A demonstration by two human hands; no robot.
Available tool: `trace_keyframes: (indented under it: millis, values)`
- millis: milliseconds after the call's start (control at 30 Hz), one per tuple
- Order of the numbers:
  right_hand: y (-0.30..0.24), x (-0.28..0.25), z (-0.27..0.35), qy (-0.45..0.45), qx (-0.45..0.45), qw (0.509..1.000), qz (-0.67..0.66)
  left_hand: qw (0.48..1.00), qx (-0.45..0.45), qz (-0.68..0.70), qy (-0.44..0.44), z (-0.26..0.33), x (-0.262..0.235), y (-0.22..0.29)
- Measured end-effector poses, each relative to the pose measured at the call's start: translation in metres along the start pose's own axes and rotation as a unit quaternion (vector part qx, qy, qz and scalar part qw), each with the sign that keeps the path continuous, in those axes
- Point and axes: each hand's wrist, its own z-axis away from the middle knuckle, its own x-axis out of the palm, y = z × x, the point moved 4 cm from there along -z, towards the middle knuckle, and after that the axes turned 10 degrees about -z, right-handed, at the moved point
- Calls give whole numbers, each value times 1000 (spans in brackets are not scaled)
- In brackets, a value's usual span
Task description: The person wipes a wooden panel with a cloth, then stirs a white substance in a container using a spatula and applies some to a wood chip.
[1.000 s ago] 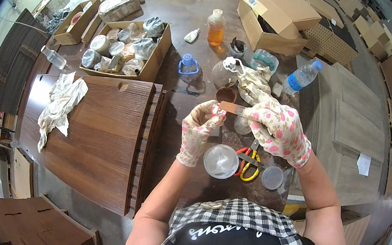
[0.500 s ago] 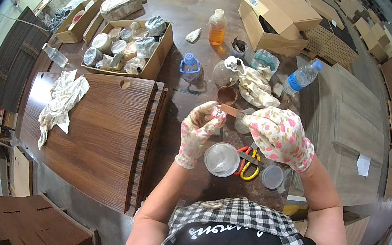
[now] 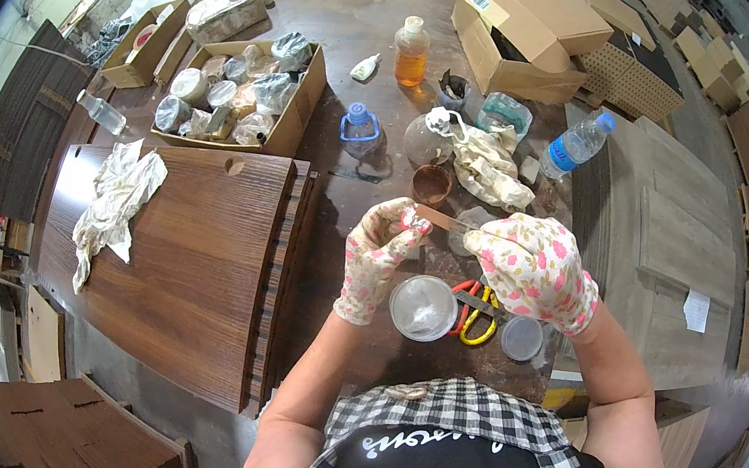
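Note:
Both my hands wear white gloves with a pink flower print. A thin, flat, brown-coated strip (image 3: 436, 217) spans the gap between them. My right hand (image 3: 537, 268) pinches its right end, which looks paler. At the other end, the fingertips of my left hand (image 3: 375, 258) curl closed against the strip. Pink and white show at these fingertips; whether something small is held there, I cannot tell. Just beyond stands a small cup of brown paste (image 3: 431, 185). Below my hands are an open clear tub (image 3: 422, 308), scissors with red and yellow handles (image 3: 478, 317) and a round lid (image 3: 522, 338).
Dark wood panels (image 3: 171, 253) are stacked at left, with a white rag (image 3: 118, 203) on top. Behind them sits a carton of wrapped jars (image 3: 312, 101). Several bottles, including one of orange liquid (image 3: 411, 57), and a cloth (image 3: 489, 169) stand or lie beyond my hands. Grey panels (image 3: 683, 220) lie right.
The strip has tilted a little, its right end now lower. My right hand has shifted slightly down; the left hand stays nearly in place. The whole view has moved slightly.

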Motion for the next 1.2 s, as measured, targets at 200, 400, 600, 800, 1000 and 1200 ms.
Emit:
trace_keyframes:
  millis: [200, 400, 600, 800, 1000, 1200]
  values:
    - [2, 3, 2, 33, 10, 999, -30, 1000, -5, -31, 1, -1, 2, 1]
    - [20, 13, 3, 138, 142, 960, -197, 999, -1, -37, 10, -2, 1, 1]
    - [48, 41, 30, 265, 406, 723, -492, 1000, -13, -2, 21, -6, 2, 1]
    - [59, 60, 41, 327, 412, 582, -620, 1000, -9, 26, 13, -13, 9, -7]
    - [66, 65, 42, 347, 401, 550, -645, 999, -18, 28, 0, -17, 8, -12]
    - [85, 56, 33, 340, 418, 563, -626, 999, -12, 12, 46, -23, 2, -11]
